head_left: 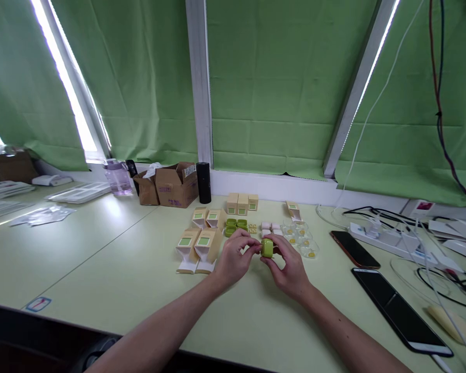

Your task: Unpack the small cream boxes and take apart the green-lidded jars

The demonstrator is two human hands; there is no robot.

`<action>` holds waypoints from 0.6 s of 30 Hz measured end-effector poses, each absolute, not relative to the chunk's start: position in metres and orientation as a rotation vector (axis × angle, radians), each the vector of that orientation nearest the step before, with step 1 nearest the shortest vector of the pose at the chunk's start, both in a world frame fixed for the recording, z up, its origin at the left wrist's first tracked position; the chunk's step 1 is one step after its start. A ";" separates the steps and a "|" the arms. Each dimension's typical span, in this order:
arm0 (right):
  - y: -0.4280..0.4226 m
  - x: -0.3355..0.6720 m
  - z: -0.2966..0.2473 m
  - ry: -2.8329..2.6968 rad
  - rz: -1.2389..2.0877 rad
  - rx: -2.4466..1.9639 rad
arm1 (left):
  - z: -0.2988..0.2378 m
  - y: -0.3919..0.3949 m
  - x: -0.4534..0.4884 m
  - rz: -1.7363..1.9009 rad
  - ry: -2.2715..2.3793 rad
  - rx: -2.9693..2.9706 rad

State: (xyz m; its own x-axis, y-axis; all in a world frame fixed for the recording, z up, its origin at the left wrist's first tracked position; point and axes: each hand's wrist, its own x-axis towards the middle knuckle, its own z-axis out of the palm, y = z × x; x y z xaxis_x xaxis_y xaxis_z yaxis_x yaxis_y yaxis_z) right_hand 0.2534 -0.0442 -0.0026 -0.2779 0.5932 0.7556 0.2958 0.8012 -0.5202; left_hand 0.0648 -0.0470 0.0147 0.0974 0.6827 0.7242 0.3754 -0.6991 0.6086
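Both of my hands meet over the middle of the pale green table (pixel 101 259). My right hand (pixel 291 267) pinches a small green case (pixel 267 247), fingers curled round it. My left hand (pixel 235 256) is closed too, its fingertips touching the left side of the same case. Just beyond the hands lie two more green cases (pixel 236 226), small white pieces (pixel 271 226) and clear round trays with yellow dots (pixel 301 239). Tan cartons with green labels (pixel 197 248) stand open to the left of my left hand, and closed ones (pixel 242 203) sit further back.
A black cylinder (pixel 204 182), brown cardboard boxes (pixel 177 185) and a purple bottle (pixel 117 177) stand along the window sill. At the right lie two phones (pixel 402 311), a white power strip (pixel 388 238) and tangled cables. Plastic bags and papers (pixel 42 213) lie at the far left.
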 end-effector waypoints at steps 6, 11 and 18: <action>-0.043 0.254 -0.004 -1.882 0.324 -0.676 | 0.012 -0.047 0.065 1.626 1.059 2.075; -0.042 0.254 -0.006 -1.885 0.376 -0.681 | 0.011 -0.045 0.065 1.628 1.063 2.051; -0.044 0.251 -0.002 -1.750 0.686 -0.669 | 0.015 -0.046 0.064 1.627 1.069 2.046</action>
